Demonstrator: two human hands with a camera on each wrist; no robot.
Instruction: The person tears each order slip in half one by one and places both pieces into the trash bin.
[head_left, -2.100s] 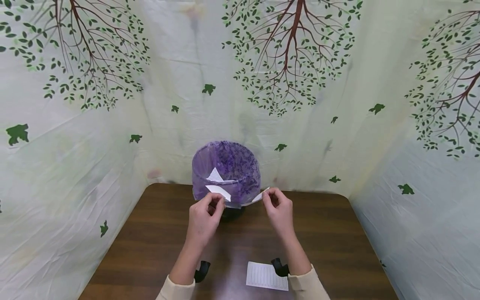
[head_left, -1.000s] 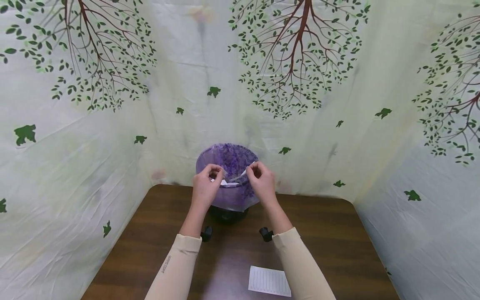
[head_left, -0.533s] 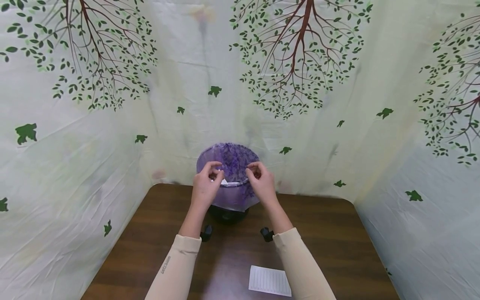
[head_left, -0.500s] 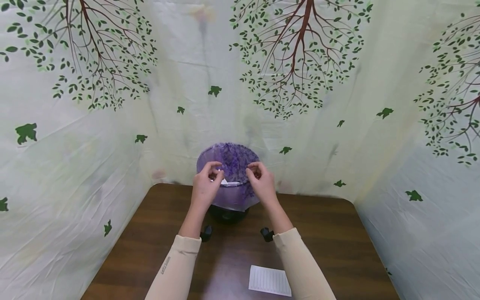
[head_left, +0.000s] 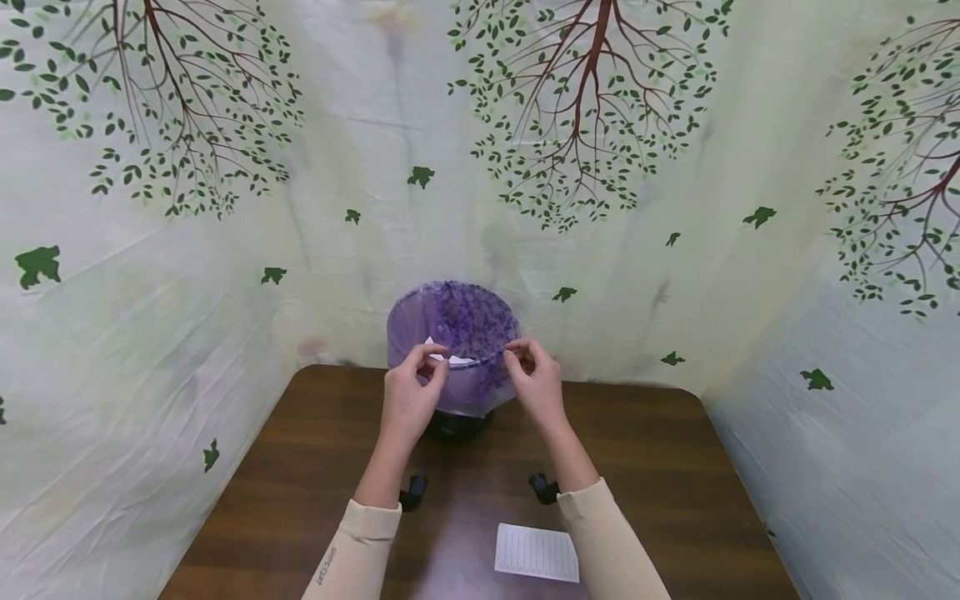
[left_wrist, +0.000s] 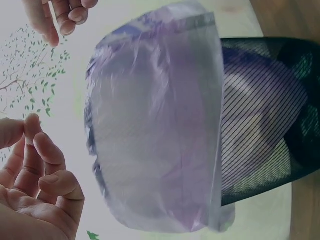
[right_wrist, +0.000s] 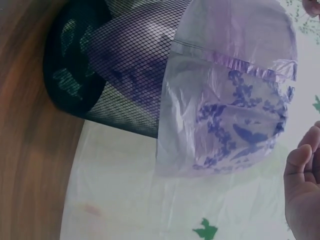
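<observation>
A black mesh wastebasket (left_wrist: 275, 165) stands at the table's far edge, lined with a purple patterned plastic bag (head_left: 480, 321) folded over its rim. White paper pieces (head_left: 459, 361) show inside, partly hidden by the rim and my left hand. My left hand (head_left: 408, 404) hovers at the bin's near left side, thumb and fingers loosely bent, no paper seen between them. At the near right side of the rim is my right hand (head_left: 542, 392), its fingers relaxed and bent, also with nothing visible in them. In the right wrist view, the bag's blue floral print (right_wrist: 240, 125) faces the camera.
A lined white sheet (head_left: 536, 552) lies on the brown wooden table (head_left: 645, 467), near my right forearm. Black wrist mounts (head_left: 413, 493) jut inward from the wrists. A cloth backdrop (head_left: 337, 275) printed with trees and leaves surrounds the table.
Two seconds ago each hand pinched a white paper piece. Both hands moved over the bin and let the pieces go; since then they have drawn back slightly, the right one outward.
</observation>
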